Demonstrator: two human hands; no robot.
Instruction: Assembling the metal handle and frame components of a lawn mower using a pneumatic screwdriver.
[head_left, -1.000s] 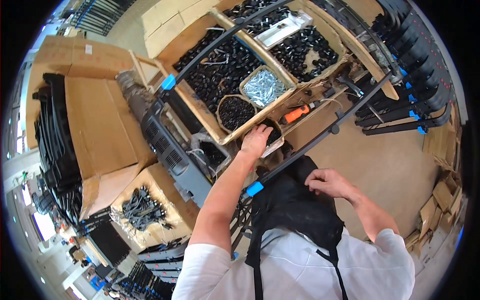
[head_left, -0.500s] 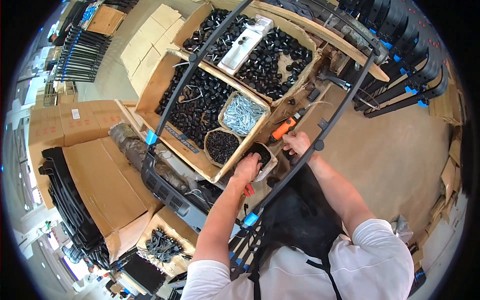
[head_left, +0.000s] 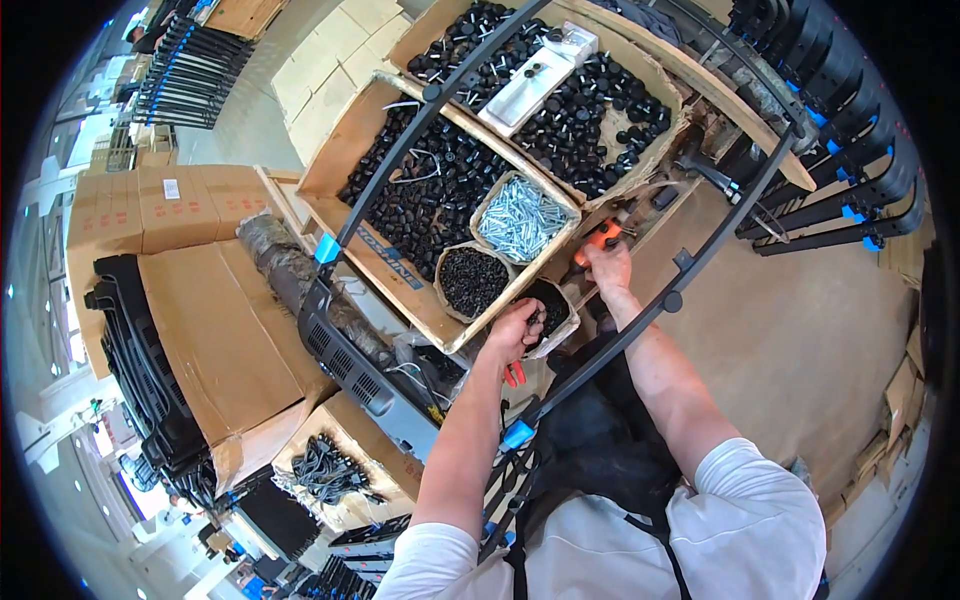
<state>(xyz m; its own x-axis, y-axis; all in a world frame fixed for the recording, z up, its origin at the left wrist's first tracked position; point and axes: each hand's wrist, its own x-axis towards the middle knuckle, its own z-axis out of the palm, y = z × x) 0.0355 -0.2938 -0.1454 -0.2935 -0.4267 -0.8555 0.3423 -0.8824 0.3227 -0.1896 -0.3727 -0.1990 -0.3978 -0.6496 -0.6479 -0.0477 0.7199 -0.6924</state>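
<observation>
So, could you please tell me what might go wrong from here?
Small dark parts could spill if the left hand tips or catches the small open bin it is at.
The orange tool might slip if the right hand, at its near end, has a poor grip; how firm is unclear.
The right forearm overlaps the black frame bar in view, so it might knock it.

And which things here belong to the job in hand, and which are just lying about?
Job in hand: orange tool, right hand at it; small bin of black parts, left hand at it.
Seemingly just lying about: white tray, dark cables, cardboard carton.
</observation>
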